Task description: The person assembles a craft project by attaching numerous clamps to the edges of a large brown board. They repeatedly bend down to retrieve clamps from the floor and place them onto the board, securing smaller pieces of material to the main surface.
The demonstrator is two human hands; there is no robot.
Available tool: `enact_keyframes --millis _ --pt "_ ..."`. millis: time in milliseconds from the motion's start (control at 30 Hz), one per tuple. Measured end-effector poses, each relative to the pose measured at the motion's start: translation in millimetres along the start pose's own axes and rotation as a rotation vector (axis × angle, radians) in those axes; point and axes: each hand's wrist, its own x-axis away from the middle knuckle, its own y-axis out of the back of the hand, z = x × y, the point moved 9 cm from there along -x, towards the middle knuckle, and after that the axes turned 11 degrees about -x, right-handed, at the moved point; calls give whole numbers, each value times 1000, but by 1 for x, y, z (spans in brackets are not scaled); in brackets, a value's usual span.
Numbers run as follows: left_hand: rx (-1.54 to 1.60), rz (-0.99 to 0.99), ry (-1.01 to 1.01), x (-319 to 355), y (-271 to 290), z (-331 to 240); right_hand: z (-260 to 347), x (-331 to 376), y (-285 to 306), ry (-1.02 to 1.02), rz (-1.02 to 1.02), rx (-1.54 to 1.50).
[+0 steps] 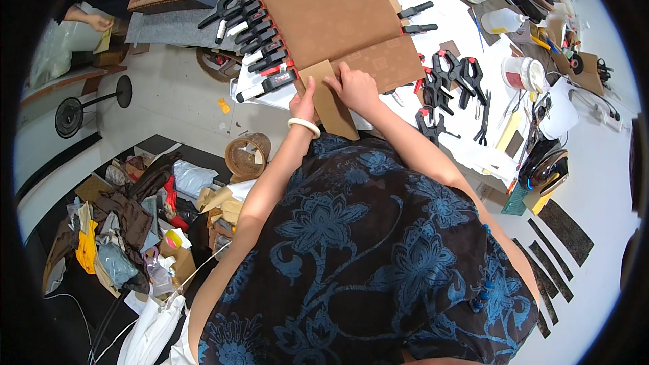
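Clamping your left fingers (310,86) on a flat, oblong tan card (336,113), you hold it over the faintly patterned brown panel (331,10) at the counter's (495,88) edge; whether your right fingers (344,71) grip is unclear.

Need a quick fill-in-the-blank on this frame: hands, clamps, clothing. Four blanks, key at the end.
1. The left hand and right hand both touch a tan card strip; a pale bracelet circles the ____ wrist.
2. Loose black clamps lie to the ____ of the brown panel.
3. Those loose clamps have black bodies and ____ tips.
4. The person's dark garment is patterned with ____ flowers.

Missing words: left; right; red; blue.
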Motion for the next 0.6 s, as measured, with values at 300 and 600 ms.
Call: enact_keyframes --millis 300,600 --pt "10 132 -25 1 -1 -4 -31 -14 -27 -35 94 -407" --pt "-68 139 -40 -6 2 -12 -36 -20 -38 -70 135 -342"
